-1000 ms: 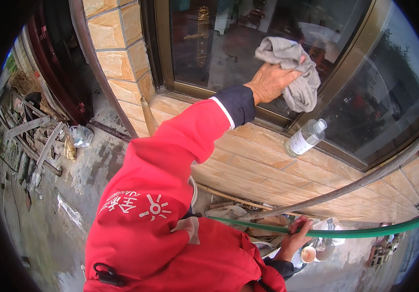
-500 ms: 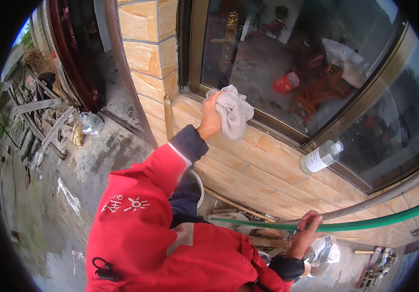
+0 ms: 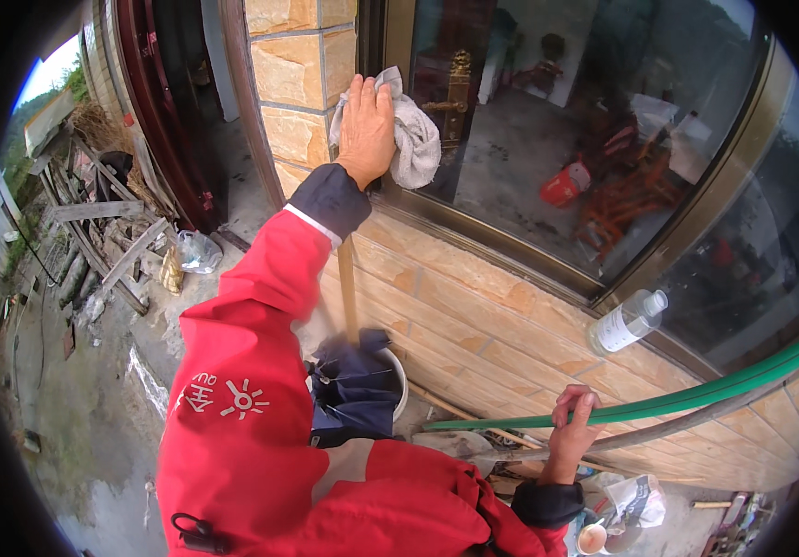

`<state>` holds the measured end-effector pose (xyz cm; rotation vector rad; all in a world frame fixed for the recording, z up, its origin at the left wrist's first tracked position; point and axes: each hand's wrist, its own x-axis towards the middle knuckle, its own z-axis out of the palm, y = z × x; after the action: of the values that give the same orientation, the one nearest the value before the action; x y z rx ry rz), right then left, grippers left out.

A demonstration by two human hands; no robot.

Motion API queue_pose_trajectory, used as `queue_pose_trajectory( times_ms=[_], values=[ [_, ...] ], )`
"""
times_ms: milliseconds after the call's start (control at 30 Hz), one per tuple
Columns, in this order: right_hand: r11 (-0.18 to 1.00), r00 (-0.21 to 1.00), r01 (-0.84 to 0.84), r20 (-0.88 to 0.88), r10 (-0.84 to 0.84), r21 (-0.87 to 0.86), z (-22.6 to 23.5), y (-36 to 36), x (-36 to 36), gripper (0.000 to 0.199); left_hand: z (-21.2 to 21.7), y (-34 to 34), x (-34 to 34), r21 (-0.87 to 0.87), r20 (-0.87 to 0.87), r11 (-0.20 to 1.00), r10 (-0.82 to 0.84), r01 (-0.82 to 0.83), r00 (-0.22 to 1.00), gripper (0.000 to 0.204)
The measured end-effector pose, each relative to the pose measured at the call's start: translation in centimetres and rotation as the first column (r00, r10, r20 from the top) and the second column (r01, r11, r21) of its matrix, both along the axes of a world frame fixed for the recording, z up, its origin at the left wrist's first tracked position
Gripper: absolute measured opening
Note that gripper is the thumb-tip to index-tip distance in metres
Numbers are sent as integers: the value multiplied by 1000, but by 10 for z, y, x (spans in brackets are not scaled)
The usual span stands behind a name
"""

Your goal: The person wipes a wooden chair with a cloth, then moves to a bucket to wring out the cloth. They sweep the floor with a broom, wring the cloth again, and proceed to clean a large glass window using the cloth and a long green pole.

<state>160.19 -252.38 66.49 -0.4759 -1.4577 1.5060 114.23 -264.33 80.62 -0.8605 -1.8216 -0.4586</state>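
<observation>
My left hand (image 3: pixel 367 135) presses a light grey cloth (image 3: pixel 415 139) against the left upright of the window frame, its fingers stretched over the bunched fabric. Behind the glass (image 3: pixel 501 176), a room shows through. Lower right, my right hand (image 3: pixel 574 436) is closed around a long green strip (image 3: pixel 687 405), its thumb pointing up; part of the grip is hidden. A clear bottle (image 3: pixel 630 322) with a white label stands on the tiled ledge below the window, between the two hands.
Under my left arm, a wooden stick (image 3: pixel 348 292) leans by the tiled wall, above a white bucket (image 3: pixel 403 379) and dark blue fabric (image 3: pixel 353 385). A grey pole (image 3: pixel 669 433) runs below the green strip. Stacked boards (image 3: pixel 97 212) and a plastic bag (image 3: pixel 199 252) lie left, near a dark red door (image 3: pixel 162 111).
My left hand has moved up and left with the cloth, from the lower window edge to the frame's left upright. My right hand stays at the green strip, with its fingers more curled.
</observation>
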Motion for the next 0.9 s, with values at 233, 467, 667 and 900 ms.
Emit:
queue_pose_trajectory(
  times_ms=[233,467,667,900],
  values=[
    [996,1000,29,6,-29,-82,-16,6,0,39,6,-13,-20,-531,-452,669,294,-519,842,31],
    [984,999,19,-25,-24,-177,-39,7,-7,37,0,-12,-17,-661,-438,573,230,-485,869,23],
    [983,1000,22,-6,-24,-181,-51,10,-14,37,-11,-13,-9,-707,-443,528,186,-470,877,20],
    [985,999,-5,47,13,-170,-51,13,-22,38,-84,-21,-26,-788,-137,602,31,-128,990,20]
  ],
)
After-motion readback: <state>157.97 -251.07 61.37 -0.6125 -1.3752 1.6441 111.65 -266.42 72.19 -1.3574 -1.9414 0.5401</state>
